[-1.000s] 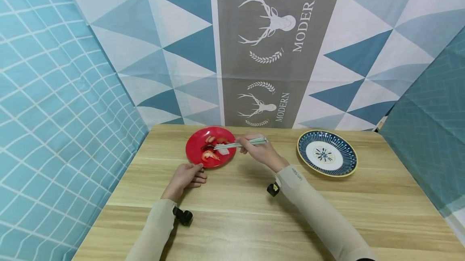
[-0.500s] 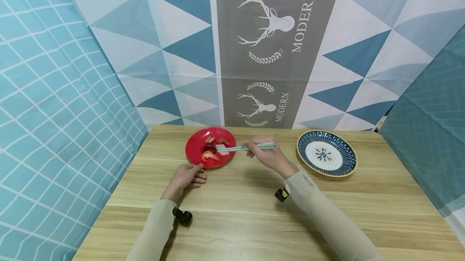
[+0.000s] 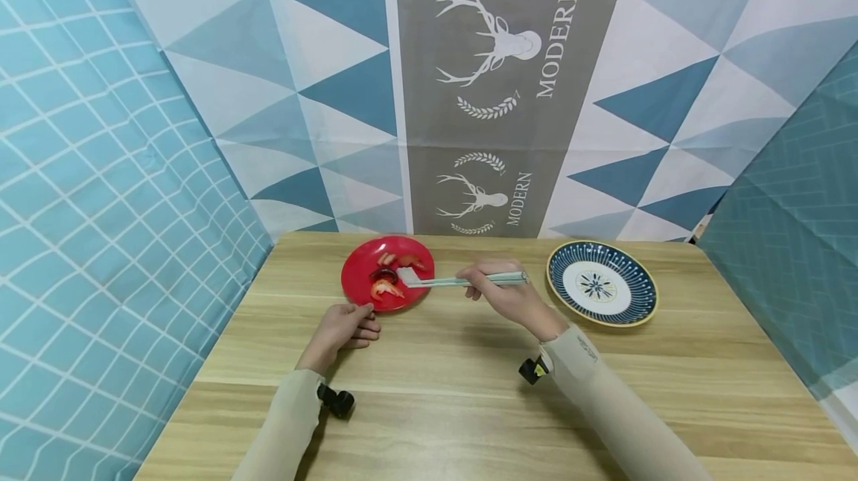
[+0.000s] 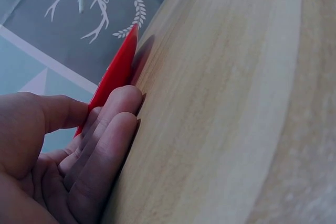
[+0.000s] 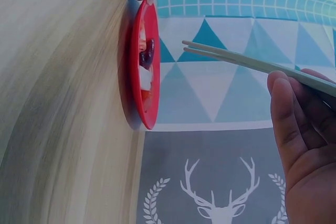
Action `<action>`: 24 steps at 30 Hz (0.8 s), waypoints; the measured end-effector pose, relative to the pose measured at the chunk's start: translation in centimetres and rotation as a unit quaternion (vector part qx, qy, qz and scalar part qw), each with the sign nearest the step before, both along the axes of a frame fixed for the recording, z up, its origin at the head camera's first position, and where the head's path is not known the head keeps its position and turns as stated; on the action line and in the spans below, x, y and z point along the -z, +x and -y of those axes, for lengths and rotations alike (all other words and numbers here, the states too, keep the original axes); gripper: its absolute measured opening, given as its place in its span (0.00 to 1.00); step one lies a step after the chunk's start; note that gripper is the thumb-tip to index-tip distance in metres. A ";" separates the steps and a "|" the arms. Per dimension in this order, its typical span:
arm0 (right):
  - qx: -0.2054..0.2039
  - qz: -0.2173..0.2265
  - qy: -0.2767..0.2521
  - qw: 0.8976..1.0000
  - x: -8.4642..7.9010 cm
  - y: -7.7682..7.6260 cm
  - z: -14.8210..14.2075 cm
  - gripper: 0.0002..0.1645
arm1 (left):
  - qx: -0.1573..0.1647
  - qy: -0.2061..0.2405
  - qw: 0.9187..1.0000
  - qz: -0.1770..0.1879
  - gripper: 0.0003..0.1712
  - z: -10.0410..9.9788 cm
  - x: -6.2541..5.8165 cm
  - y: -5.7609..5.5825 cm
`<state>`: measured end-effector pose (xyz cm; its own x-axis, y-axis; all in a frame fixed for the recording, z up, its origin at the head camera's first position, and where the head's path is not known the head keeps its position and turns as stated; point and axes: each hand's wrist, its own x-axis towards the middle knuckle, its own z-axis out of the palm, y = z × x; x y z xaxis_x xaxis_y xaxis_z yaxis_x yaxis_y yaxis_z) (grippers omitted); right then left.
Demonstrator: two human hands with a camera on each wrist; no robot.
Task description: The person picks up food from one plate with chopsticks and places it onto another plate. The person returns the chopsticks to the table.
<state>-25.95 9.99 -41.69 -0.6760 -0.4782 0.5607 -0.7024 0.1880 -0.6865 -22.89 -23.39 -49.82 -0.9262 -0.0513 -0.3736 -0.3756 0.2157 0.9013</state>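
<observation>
A red plate lies at the back left of the table. On it are a shrimp, a dark curved piece, a white piece and other small reddish bits. My left hand pinches the near rim between thumb and forefinger, the other fingers low by the wood. Right of the plate, my right hand holds pale green chopsticks. Their tips overlap the white piece in the head view. In the right wrist view the chopsticks stand off the plate, slightly parted, with nothing between them.
A blue and white patterned plate sits at the back right of the wooden table. Patterned cloth hangs behind the table, and blue cloth at the left side.
My right hand has drawn back to the right with the chopsticks, and their tips have come away from the dark piece. The left hand stays on the plate's rim.
</observation>
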 end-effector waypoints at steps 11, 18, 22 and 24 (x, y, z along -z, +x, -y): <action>0.021 0.005 0.025 0.999 -0.7 1.2 -1.7 0.14 | 0.002 0.000 1.000 -0.002 0.24 0.0 0.0 0.0; 0.034 0.007 0.032 0.999 -0.9 1.8 -2.7 0.13 | 0.003 -0.001 1.000 -0.005 0.24 0.0 0.1 0.0; 0.028 -0.006 0.014 0.999 -1.0 2.0 -2.9 0.12 | 0.001 0.002 1.000 -0.008 0.25 0.0 0.2 0.1; 0.027 -0.015 0.006 1.000 -1.1 2.1 -3.0 0.12 | 0.001 0.001 1.000 -0.007 0.24 0.0 0.2 0.1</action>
<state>-23.80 13.04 -40.63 -0.6842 -0.4486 0.5750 -0.7110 0.2346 -0.6629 -22.83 -23.38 -49.98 -0.9311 -0.0484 -0.3615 -0.3632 0.2144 0.9067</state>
